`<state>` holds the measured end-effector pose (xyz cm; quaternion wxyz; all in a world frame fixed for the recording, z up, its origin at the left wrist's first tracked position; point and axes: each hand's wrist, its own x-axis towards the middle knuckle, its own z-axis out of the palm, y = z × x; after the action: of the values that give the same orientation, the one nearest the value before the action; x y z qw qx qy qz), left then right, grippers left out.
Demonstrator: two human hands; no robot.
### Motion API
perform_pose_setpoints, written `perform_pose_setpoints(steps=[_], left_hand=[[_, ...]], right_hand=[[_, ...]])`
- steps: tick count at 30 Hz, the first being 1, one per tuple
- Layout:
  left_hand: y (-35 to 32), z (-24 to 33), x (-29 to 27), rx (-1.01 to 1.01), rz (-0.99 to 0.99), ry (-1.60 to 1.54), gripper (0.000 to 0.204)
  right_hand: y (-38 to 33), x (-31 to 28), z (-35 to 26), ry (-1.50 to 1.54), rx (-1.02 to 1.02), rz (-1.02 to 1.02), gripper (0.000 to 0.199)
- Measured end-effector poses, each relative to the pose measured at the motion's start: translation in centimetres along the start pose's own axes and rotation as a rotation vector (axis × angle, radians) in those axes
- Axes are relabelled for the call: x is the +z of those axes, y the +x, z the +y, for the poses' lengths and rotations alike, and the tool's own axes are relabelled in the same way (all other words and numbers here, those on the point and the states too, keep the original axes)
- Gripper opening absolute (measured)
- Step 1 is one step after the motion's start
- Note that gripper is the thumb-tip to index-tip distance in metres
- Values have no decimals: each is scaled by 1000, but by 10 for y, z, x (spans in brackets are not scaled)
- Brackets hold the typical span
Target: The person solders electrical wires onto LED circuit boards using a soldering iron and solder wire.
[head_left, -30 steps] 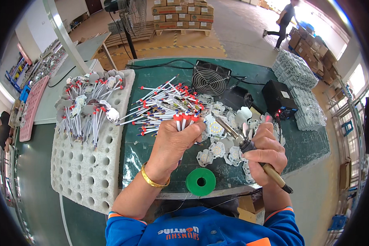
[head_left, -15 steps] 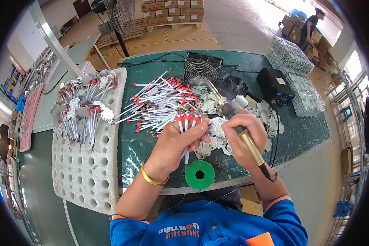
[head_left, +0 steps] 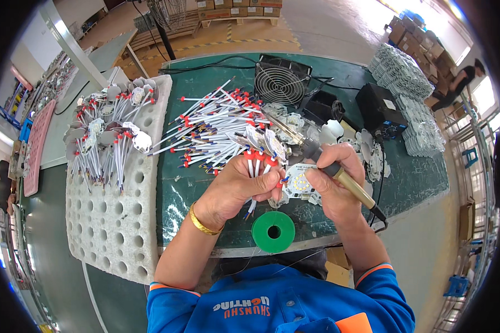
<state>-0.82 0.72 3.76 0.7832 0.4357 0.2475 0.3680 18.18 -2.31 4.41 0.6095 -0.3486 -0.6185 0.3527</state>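
Observation:
My left hand (head_left: 236, 183) is closed around several white cables (head_left: 251, 169) with red collars. Small white circuit boards (head_left: 265, 142) fan out at their upper ends. Between the fingers of my right hand (head_left: 341, 188) lies a soldering iron (head_left: 354, 193), its metal tip slanting up and left over the pile of boards. A round circuit board (head_left: 300, 183) with a ring of yellow LEDs is at my right thumb. At that board's left edge, by my left fingertips, is another red collar (head_left: 279, 183). A green solder spool (head_left: 286, 233) sits below my hands.
A heap of white cables (head_left: 211, 127) covers the green bench behind my left hand. To the left, a perforated foam block (head_left: 111, 222) carries finished-looking bundles. A black fan (head_left: 280, 86), a black control box (head_left: 379, 108) and stacked board panels (head_left: 419, 125) line the far side.
Boards now show fanned out above the cables in my left hand. The iron's tip has dropped lower and leftward. A person in the right background has moved further right.

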Motion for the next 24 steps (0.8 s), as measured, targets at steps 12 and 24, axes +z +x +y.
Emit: perform_pose_setpoints(steps=[12,24], left_hand=[[3,-26,10,87,221,84,18],[-88,12,-11,243,614,211,24]], right_hand=[[-16,20,9,114,87,164,17],[-12,-20,31,-748,-358,-271,27]])
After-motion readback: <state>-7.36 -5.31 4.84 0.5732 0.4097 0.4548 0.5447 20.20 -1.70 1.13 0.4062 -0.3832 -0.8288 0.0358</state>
